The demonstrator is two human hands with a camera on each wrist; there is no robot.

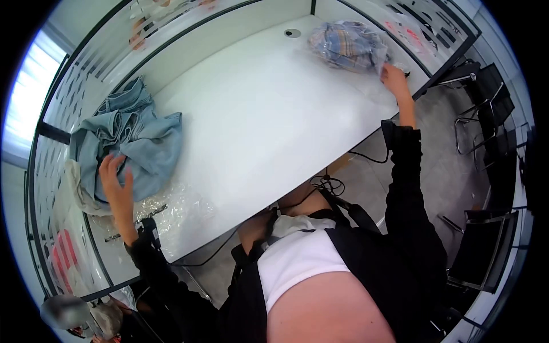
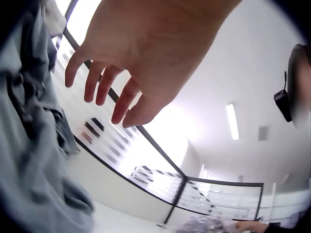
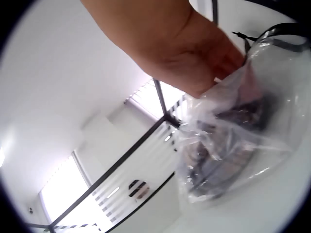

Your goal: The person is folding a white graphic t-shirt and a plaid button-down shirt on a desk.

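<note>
White desk [image 1: 251, 126], smooth, matte, w/ a slight sheen. Lt-blue denim [image 1: 154, 146] heaped at its L end: soft, rumpled, deep folds. Clear plastic bag [image 1: 374, 51], glossy & creased, far R corner, rounded bundle of plaid cloth [image 1: 343, 48] inside. Crinkly clear film [image 1: 189, 208] nr denim. L hand [image 1: 118, 191] spread, fingers slightly bent, by denim; contact unclear. R hand [image 1: 396, 80] pinching bag's edge. Round grommet [image 1: 292, 33] toward back.
</note>
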